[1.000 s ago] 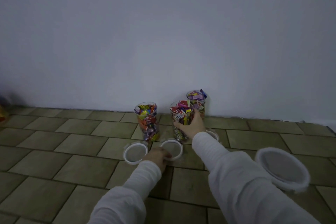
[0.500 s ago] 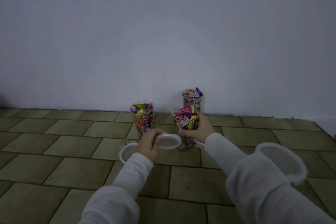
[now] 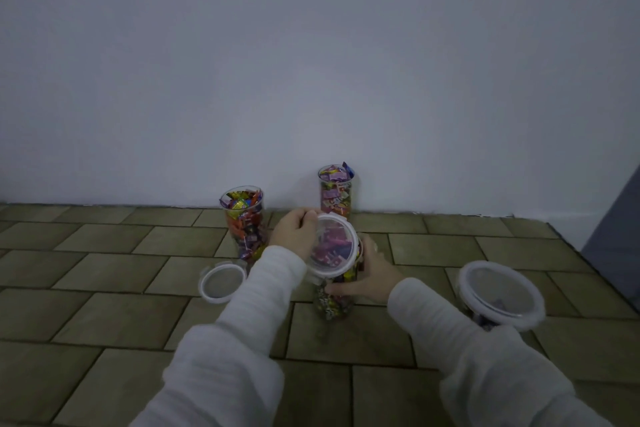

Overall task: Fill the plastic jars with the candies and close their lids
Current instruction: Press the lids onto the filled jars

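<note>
Between my hands: candy-filled jar [image 3: 334, 302], upright on tiled floor [image 3: 104, 274]; top half hidden behind lid [image 3: 331, 246]. My left hand [image 3: 294, 236] pinches lid at far-left rim, lid tilted over jar mouth; seating unclear. My right hand [image 3: 367, 279] grasps jar side, fingertips partly hidden. Left of my left hand: spare lid [image 3: 221, 282] flat on floor, open jar [image 3: 244, 222] behind. Beyond both hands: second open jar [image 3: 336, 192] at wall. Right of my right hand: lidded jar [image 3: 500, 295], base cut off by my sleeve [image 3: 485, 374], contents unclear.

A floor [image 3: 104, 288] of olive-brown rectangular tiles with dark joints runs back to a plain pale wall [image 3: 311, 62]; at the far right edge stands a darker grey-blue panel [image 3: 620, 239]
</note>
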### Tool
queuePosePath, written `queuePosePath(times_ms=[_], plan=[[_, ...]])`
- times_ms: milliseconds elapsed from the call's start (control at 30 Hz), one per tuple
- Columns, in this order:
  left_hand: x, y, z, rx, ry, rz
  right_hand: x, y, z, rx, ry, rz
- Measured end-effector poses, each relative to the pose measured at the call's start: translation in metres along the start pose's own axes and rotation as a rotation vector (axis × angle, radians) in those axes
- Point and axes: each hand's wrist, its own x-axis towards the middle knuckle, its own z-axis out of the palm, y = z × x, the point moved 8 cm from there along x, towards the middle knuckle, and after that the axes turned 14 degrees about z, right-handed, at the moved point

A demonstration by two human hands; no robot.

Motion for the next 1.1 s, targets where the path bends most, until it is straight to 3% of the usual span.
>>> queuePosePath(times_ms=[367,833,967,1100], plan=[[0.014,0.002,0.027,0.495,-0.162,-0.064,-0.003,0.005,0.015,0.035,-0.031,-0.001],[0.025,0.015,0.036,0.757,-0.261,-0.121,-0.001,0.001,0.021,0.028,-0.035,-0.039],[0.027,0.02,0.037,0.739,-0.194,-0.026,0.001,0.002,0.021,0.008,-0.04,-0.034],[0.024,0.029,0.028,0.485,-0.115,0.089,0.0,0.002,0.021,0.002,-0.041,-0.04]])
